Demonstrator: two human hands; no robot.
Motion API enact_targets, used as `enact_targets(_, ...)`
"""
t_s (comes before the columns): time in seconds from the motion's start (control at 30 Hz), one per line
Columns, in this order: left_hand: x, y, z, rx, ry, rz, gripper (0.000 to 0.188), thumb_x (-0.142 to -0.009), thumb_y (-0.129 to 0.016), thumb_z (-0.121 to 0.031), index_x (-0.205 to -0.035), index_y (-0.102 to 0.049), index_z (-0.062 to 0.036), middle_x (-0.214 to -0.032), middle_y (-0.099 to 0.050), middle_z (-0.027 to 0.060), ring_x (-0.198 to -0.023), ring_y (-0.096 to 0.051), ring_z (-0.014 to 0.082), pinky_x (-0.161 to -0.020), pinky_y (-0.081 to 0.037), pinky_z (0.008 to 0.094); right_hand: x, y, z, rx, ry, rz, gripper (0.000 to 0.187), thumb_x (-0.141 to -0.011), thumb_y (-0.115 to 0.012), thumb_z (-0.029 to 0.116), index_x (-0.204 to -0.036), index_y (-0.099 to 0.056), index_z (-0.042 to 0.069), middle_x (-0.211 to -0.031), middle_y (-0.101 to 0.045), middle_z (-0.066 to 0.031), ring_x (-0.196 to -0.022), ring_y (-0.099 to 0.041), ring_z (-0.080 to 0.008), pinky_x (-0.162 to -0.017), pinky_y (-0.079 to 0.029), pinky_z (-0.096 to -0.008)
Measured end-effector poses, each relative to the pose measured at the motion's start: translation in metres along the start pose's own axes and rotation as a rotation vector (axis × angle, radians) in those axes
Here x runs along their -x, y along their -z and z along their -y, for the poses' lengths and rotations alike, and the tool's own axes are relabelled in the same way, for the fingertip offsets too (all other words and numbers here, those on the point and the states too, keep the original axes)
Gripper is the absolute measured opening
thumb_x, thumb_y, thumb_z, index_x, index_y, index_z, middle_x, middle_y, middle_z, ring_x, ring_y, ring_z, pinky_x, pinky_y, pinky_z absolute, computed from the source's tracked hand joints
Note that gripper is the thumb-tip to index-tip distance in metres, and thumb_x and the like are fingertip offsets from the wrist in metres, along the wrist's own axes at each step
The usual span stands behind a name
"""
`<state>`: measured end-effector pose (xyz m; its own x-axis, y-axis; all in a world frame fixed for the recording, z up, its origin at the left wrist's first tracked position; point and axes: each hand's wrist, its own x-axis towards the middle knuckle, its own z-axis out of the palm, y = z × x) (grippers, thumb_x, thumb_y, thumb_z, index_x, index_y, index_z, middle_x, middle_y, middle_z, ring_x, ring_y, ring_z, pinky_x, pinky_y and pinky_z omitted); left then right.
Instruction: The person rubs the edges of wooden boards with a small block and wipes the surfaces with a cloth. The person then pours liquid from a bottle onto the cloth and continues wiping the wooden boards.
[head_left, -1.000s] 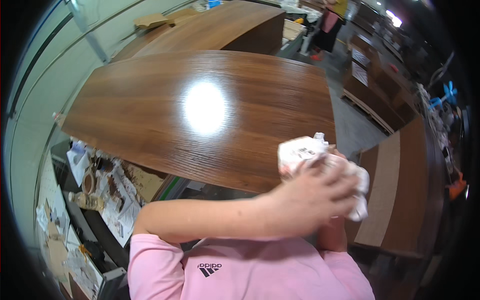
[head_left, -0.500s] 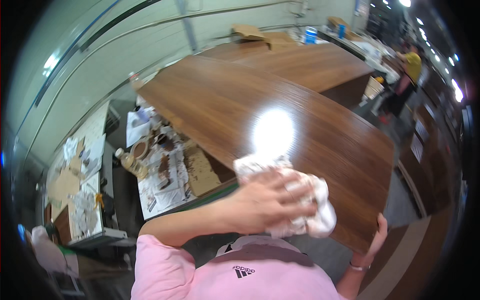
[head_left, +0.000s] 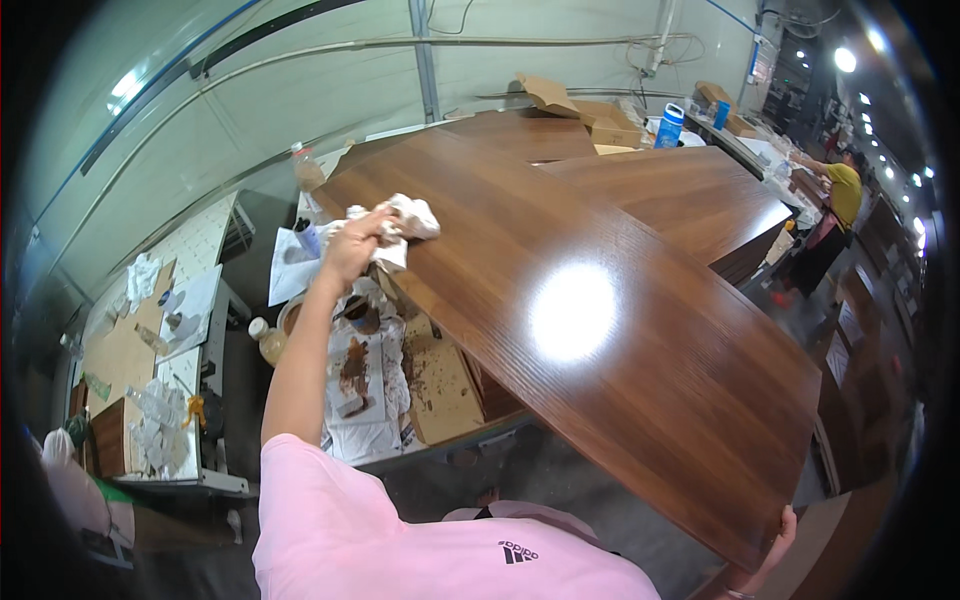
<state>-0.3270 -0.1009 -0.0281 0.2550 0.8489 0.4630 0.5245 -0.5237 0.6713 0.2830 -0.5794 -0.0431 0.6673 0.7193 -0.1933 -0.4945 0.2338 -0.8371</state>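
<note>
A long brown wood-grain board (head_left: pixel 480 270) stretches in front of me, its glossy face reflecting a bright light. My left hand (head_left: pixel 352 247) is closed on a crumpled white rag (head_left: pixel 408 222), which rests on the board's far left edge. At the near right corner, my right hand (head_left: pixel 782 540) grips the board's edge; part of that hand is hidden behind the board.
Left of the board, a workbench holds stained paper (head_left: pixel 358 385), cardboard (head_left: pixel 435 385) and a capped bottle (head_left: pixel 268 340). Another brown panel (head_left: pixel 670 195) lies beyond, near a blue bottle (head_left: pixel 670 126). A person in yellow (head_left: pixel 845 195) stands at far right.
My left hand has carried the rag from the board's near side to its far left edge. My right hand still holds the near right corner. The view has shifted somewhat.
</note>
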Motion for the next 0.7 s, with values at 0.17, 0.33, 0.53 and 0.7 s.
enact_targets(0.17, -0.053, 0.048, 0.126, -0.195, 0.007, -0.257, 0.043, -0.087, -0.05, 0.001, -0.128, -0.065, -0.0035, -0.138, -0.061, 0.017, -0.133, -0.054, 0.029, -0.113, -0.039, 0.0346, -0.001, -0.001, 0.0, 0.03, 0.047, -0.043, 0.035, -0.1, -0.046, 0.026, -0.118, -0.063, 0.001, -0.115, -0.067, -0.0076, -0.105, -0.062, -0.021, -0.093, -0.049, -0.0349)
enact_targets(0.33, -0.076, 0.058, 0.121, -0.186, 0.374, -0.519, 0.038, -0.088, -0.049, 0.003, -0.12, -0.068, -0.0006, -0.126, -0.067, 0.0149, -0.109, -0.067, 0.0299, -0.1, -0.049, 0.0357, -0.004, 0.025, 0.022, 0.213, 0.118, -0.03, 0.033, -0.1, -0.05, 0.023, -0.118, -0.064, -0.001, -0.114, -0.067, -0.0051, -0.106, -0.061, -0.0173, -0.094, -0.048, -0.0329)
enact_targets(0.53, -0.003, 0.018, 0.095, 0.85, 0.332, -1.119, 0.032, -0.093, -0.046, 0.008, -0.122, -0.058, 0.0006, -0.103, -0.067, 0.0104, -0.088, -0.068, 0.0166, -0.066, -0.054, 0.0287, -0.014, 0.011, 0.041, 0.325, 0.019, 0.125, 0.031, -0.095, -0.052, 0.017, -0.116, -0.063, -0.004, -0.111, -0.066, -0.006, -0.104, -0.062, -0.0157, -0.093, -0.048, -0.0304)
enact_targets(0.7, 0.111, -0.072, -0.004, 0.938, 0.703, -0.671, 0.031, -0.098, -0.05, 0.002, -0.129, -0.054, -0.0035, -0.104, -0.065, 0.0071, -0.089, -0.065, 0.0153, -0.07, -0.055, 0.0265, -0.055, -0.023, 0.064, 0.613, -0.029, 0.066, 0.018, -0.096, -0.054, 0.016, -0.101, -0.065, 0.003, -0.1, -0.067, -0.0015, -0.093, -0.063, -0.012, -0.085, -0.05, -0.0287)
